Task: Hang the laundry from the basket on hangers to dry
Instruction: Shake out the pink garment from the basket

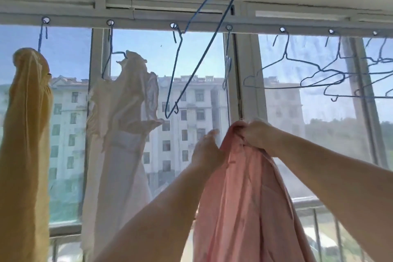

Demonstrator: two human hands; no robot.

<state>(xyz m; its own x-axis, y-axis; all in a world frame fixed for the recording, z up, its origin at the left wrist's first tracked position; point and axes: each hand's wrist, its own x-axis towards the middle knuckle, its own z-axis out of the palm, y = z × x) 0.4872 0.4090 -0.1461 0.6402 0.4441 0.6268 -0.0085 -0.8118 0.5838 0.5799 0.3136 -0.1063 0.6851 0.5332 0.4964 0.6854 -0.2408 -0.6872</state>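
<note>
Pink fabric of a garment fills the lower centre of the head view, hanging in long folds from its gathered top edge down past the bottom of the frame. Right hand, raised at centre right: its fingers are curled and clamped on the bunched top edge of the pink garment, so the cloth hangs directly beneath the grip. Left hand, just left of the garment: its fingers are straight and held loosely together, pointing upward; its edge lies against the garment's left fold, though whether it presses the cloth cannot be told. Both bare forearms rise from the lower edge of the frame.

Above the hands, a blue wire hanger hangs empty and tilted steeply, its hook caught in an eyelet of the drying rail, its lower corner just above and left of the left hand. To the left, a white ruffled garment hangs on another blue hanger; farther left, a yellow garment hangs from the same rail. At the right, several empty blue hangers hang clustered from the rail.

Beyond the rail stand the window frames, and behind the glass a pale multi-storey building under blue sky.
</note>
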